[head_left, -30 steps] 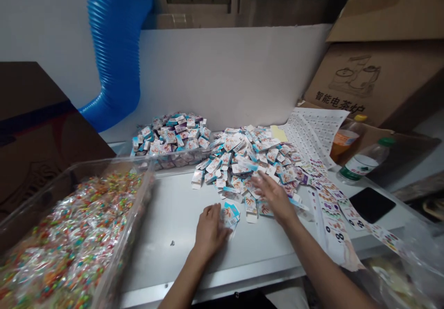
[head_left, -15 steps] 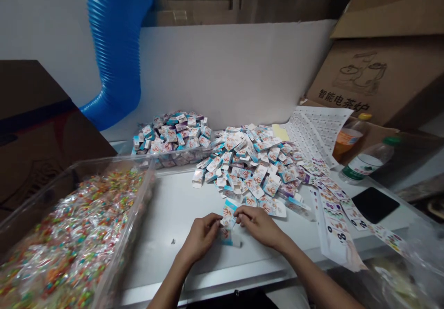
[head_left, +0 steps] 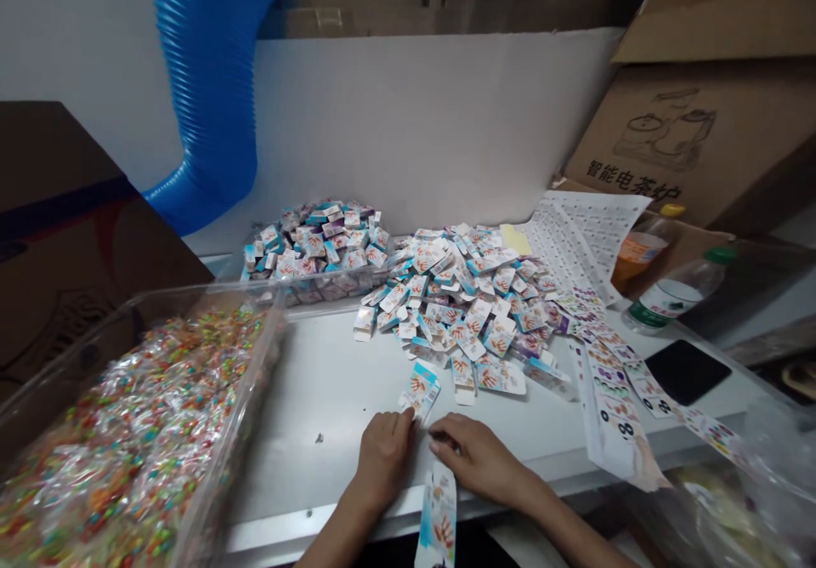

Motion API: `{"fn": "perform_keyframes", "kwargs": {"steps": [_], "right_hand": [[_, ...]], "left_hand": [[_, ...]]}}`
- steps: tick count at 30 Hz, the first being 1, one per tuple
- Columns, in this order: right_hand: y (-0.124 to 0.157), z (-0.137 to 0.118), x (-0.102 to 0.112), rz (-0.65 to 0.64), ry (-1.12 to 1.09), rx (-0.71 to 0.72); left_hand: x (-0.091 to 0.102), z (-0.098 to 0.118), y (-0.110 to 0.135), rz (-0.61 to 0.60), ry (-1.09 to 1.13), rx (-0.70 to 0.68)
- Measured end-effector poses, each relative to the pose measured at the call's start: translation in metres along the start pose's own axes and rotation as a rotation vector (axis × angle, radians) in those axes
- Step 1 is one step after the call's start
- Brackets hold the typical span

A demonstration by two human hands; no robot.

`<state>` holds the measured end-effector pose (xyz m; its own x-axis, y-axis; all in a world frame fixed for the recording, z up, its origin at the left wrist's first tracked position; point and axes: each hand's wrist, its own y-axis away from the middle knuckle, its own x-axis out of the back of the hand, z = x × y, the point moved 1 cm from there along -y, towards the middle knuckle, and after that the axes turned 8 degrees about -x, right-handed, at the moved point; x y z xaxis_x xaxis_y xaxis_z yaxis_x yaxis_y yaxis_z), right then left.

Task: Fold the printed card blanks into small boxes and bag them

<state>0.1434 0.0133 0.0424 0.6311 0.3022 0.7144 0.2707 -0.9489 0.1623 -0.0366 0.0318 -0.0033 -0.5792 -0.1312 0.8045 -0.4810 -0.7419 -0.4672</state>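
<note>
My left hand (head_left: 384,456) is closed, its thumb at the lower end of a small printed carton (head_left: 422,388) in white and light blue. What its other fingers do is hidden behind the knuckles. My right hand (head_left: 475,457) has its fingers curled in, thumb and forefinger bent close together. Below its thumb, a longer flattened carton (head_left: 439,513) with a hand-print picture reaches over the table's front edge; its upper end meets the fingertips. Just beyond both hands lies a heap of similar cartons (head_left: 468,296), many with raised flaps.
A clear tub (head_left: 271,338) of wrapped colourful beads stands at left. Behind it, another clear bin (head_left: 319,289) is piled with small boxes. Sticker sheets (head_left: 612,398), a black phone-like slab (head_left: 688,371) and bottles (head_left: 669,300) are at right. A blue hose (head_left: 210,100) hangs behind.
Both hands have drawn down toward the front edge. The long carton now shows over that edge, below my right hand. My left hand has turned knuckles-up by the small carton.
</note>
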Motion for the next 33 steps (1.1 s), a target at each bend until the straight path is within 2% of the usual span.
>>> {"fn": "perform_keyframes", "kwargs": {"steps": [3, 7, 9, 12, 16, 17, 19, 21, 23, 25, 27, 30, 33], "right_hand": [[0.008, 0.004, -0.009, 0.027, 0.004, 0.015], [0.013, 0.008, -0.028, 0.202, 0.059, -0.093], [0.014, 0.005, -0.033, 0.213, 0.040, -0.138], [0.013, 0.001, -0.030, 0.092, -0.146, -0.166], [0.006, -0.002, -0.012, -0.108, -0.448, -0.133], [0.002, -0.002, -0.008, -0.110, -0.461, -0.131], [-0.007, -0.003, 0.002, -0.034, -0.413, -0.136], [-0.016, -0.006, 0.010, 0.087, -0.364, -0.146], [-0.023, -0.011, 0.016, 0.159, -0.388, -0.172], [-0.027, -0.016, 0.019, 0.157, -0.441, -0.180], [-0.028, -0.019, 0.021, 0.149, -0.463, -0.140], [-0.026, -0.021, 0.023, 0.116, -0.451, -0.064], [-0.027, -0.019, 0.023, 0.046, -0.432, -0.063]], "left_hand": [[0.011, 0.012, 0.004, -0.056, 0.060, -0.002], [0.017, 0.034, 0.011, -0.332, 0.245, 0.120], [0.016, 0.041, 0.013, -0.389, 0.304, 0.200], [0.016, 0.043, 0.013, -0.366, 0.403, 0.302], [0.025, 0.031, 0.002, -0.292, 0.558, 0.369], [0.028, 0.028, -0.003, -0.271, 0.566, 0.375], [0.034, 0.024, -0.014, -0.195, 0.504, 0.346], [0.040, 0.023, -0.023, -0.105, 0.328, 0.284], [0.041, 0.025, -0.030, -0.095, 0.115, 0.249], [0.040, 0.028, -0.031, -0.172, -0.018, 0.260], [0.038, 0.030, -0.030, -0.225, -0.035, 0.265], [0.039, 0.030, -0.029, -0.175, 0.041, 0.199], [0.041, 0.030, -0.030, -0.105, 0.123, 0.113]]}}
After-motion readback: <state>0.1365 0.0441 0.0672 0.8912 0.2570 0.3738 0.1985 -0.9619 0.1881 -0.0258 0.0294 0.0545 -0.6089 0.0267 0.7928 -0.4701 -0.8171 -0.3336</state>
